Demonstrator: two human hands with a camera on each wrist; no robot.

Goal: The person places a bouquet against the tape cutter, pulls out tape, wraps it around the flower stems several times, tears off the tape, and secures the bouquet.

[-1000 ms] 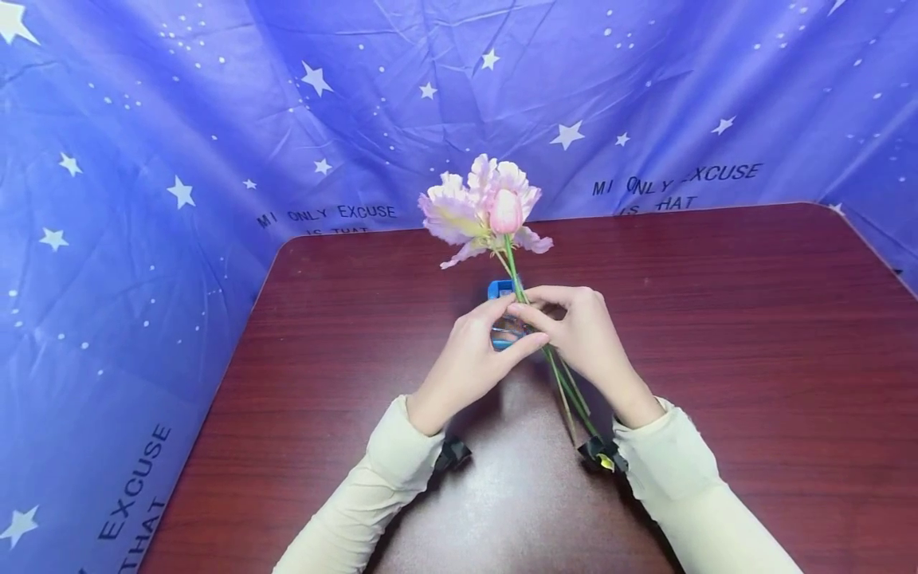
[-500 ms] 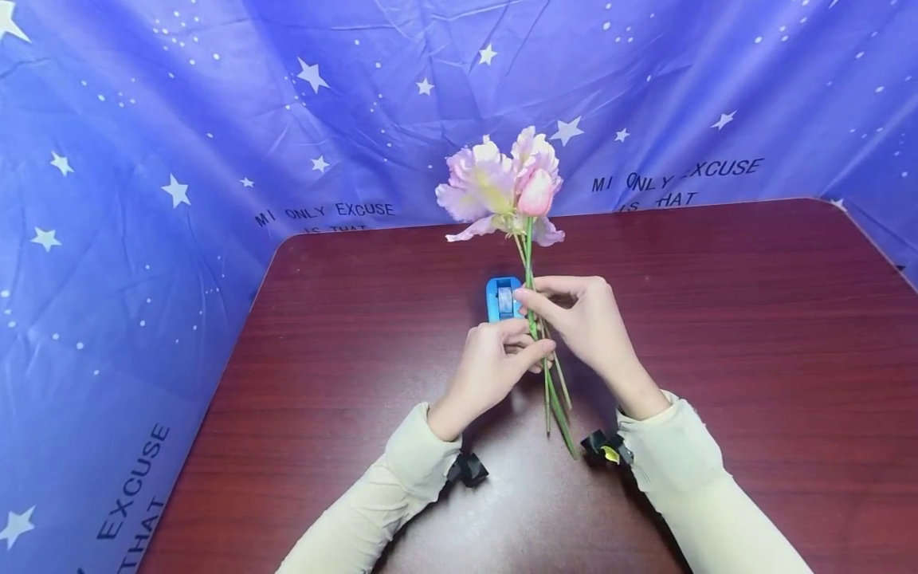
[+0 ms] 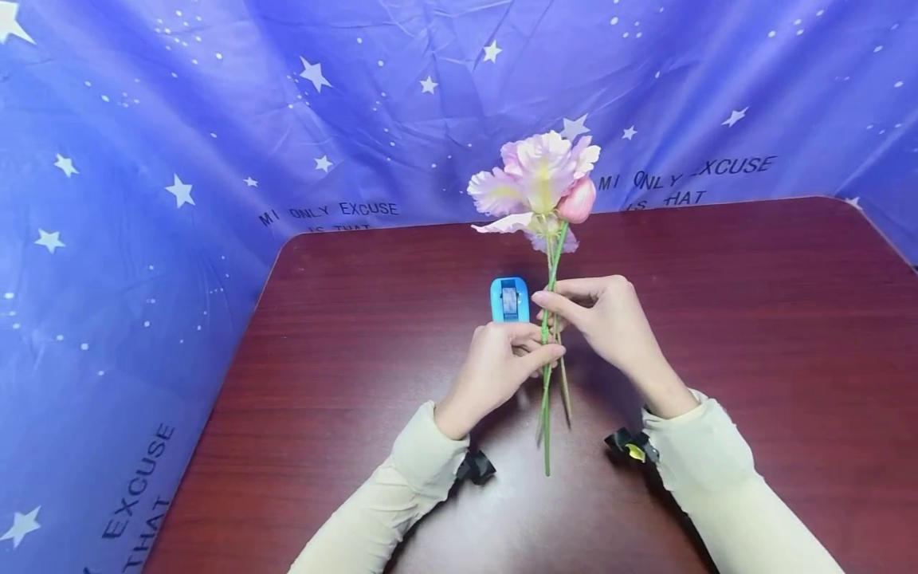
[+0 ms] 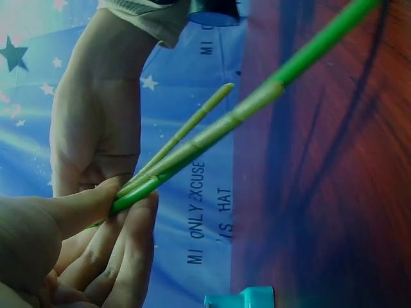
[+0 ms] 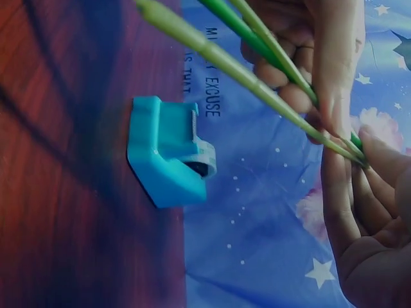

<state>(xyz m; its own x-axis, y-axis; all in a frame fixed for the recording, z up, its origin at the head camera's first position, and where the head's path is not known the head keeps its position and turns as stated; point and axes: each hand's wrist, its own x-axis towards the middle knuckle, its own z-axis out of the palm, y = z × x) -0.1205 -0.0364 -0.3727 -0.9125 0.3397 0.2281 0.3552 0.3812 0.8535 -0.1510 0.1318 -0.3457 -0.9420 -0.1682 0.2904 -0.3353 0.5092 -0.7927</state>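
Note:
Several artificial flowers stand bunched upright between both hands: ruffled pale pink-purple blooms (image 3: 541,171) and a pink tulip bud (image 3: 577,200). Their green stems (image 3: 548,406) cross near the hands and spread apart below. My left hand (image 3: 495,371) pinches the stems between thumb and fingers, lower down. Just above it, my right hand (image 3: 610,323) pinches the same bundle from the right. In the right wrist view the stems (image 5: 257,77) meet right at the thumbs and fingertips. The left wrist view shows the lower stem ends (image 4: 218,125) sticking out past the left fingers.
A blue tape dispenser (image 3: 510,300) with a roll of clear tape stands on the dark red wooden table (image 3: 358,319), just behind the left hand. A blue star-printed cloth (image 3: 402,104) hangs behind and along the left side. Black wrist cameras (image 3: 476,467) hang under the sleeves.
Both hands and the flowers have moved to the right, uncovering the tape dispenser. The left hand has slid lower on the stems, and the blooms have turned, the bud now at their right.

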